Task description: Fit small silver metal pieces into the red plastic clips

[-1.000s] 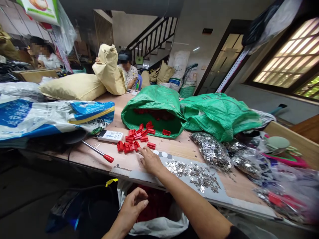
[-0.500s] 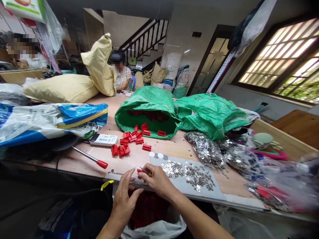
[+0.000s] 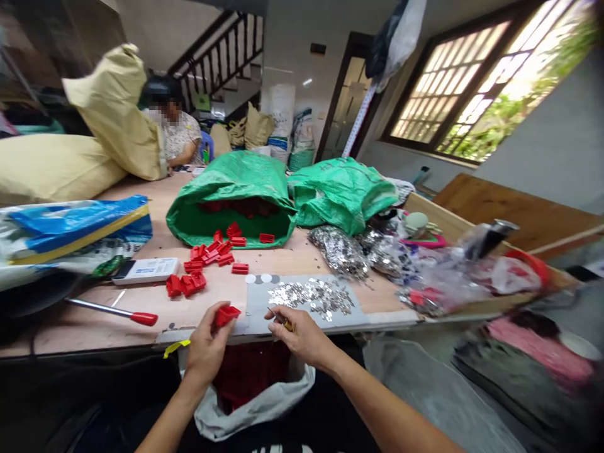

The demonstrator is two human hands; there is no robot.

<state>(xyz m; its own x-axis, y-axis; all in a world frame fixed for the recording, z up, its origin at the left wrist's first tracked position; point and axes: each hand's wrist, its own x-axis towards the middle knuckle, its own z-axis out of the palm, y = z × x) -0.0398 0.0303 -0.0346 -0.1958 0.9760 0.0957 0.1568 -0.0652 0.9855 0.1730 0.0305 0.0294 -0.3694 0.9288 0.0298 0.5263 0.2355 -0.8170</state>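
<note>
A red plastic piece (image 3: 228,315) is held between the thumb and fingers of my left hand (image 3: 207,343), just over the table's front edge. My right hand (image 3: 297,333) grips a small thin pointed tool with a yellowish handle (image 3: 287,324), its tip towards the left. Beyond my right hand, small silvery metal pieces (image 3: 311,296) are spread on a grey sheet (image 3: 259,324). Several loose red pieces (image 3: 210,253) lie before the mouth of a green sack (image 3: 236,176). Below my hands, an open white bag (image 3: 255,409) holds more red pieces.
On the left are a lever with a red grip (image 3: 144,319), a white box (image 3: 148,270) and a blue-white bag (image 3: 85,229). Plastic bags of metal pieces (image 3: 340,251) lie right, beside a second green sack (image 3: 344,195). A person (image 3: 177,135) sits across the table.
The view has swung to the right. My left hand, open and bare before, now holds a red piece. My right hand is further from the left one and still has the tool.
</note>
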